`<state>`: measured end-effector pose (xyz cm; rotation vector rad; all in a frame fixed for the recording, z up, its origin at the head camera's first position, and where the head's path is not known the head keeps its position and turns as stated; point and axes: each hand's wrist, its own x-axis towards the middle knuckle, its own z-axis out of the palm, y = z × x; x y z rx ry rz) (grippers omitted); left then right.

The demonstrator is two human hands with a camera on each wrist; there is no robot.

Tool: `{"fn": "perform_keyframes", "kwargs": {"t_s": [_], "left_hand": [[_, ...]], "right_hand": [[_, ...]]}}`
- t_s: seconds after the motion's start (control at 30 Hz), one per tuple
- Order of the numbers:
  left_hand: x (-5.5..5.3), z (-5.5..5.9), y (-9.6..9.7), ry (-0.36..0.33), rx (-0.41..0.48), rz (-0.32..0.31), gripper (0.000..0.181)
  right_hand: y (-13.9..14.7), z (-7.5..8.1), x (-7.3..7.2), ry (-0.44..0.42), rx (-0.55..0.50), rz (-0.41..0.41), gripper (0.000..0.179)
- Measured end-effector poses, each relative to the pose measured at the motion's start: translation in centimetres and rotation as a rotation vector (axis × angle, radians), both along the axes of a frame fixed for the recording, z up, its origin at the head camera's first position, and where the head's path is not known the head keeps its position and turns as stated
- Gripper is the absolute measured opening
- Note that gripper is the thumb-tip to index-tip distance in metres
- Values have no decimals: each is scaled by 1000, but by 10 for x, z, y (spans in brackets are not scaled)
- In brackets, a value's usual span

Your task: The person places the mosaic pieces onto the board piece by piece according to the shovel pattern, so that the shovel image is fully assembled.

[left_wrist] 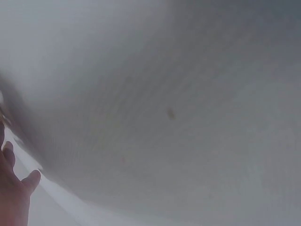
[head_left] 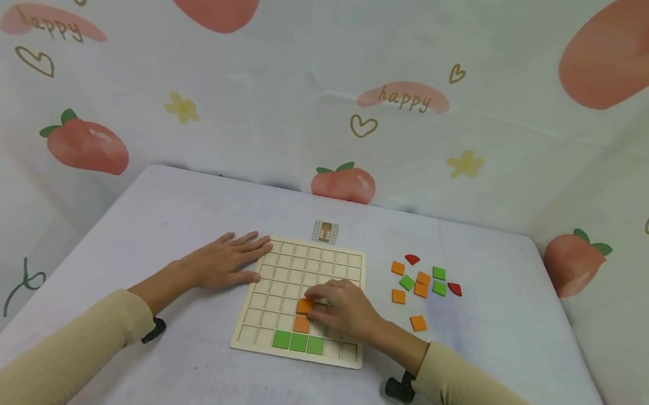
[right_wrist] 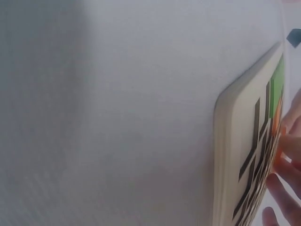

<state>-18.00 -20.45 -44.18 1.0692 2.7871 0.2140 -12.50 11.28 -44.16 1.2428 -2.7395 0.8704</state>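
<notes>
White table [head_left: 187, 377] held gridded board [head_left: 274, 286] | done: three green tiles [head_left: 299, 342], one orange tile [head_left: 301, 324] seated | right hand [head_left: 344, 307] pinched second orange tile [head_left: 304, 307] at next cell | left hand [head_left: 223, 261] lay spread, left edge | loose pieces [head_left: 418, 323], right, unplaced

Beige sleeves [head_left: 71, 351], black wrist cameras [head_left: 399, 390]
</notes>
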Motion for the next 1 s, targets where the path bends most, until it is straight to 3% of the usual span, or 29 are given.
{"fn": "perform_keyframes", "kwargs": {"t_s": [0.63,1.0], "left_hand": [[0,-1,0,1,8,4,73],[0,-1,0,7,6,2,73]], "right_hand": [[-3,0,-2,-72,46,-10,31],[-2,0,-5,-34,55,20,31]]}}
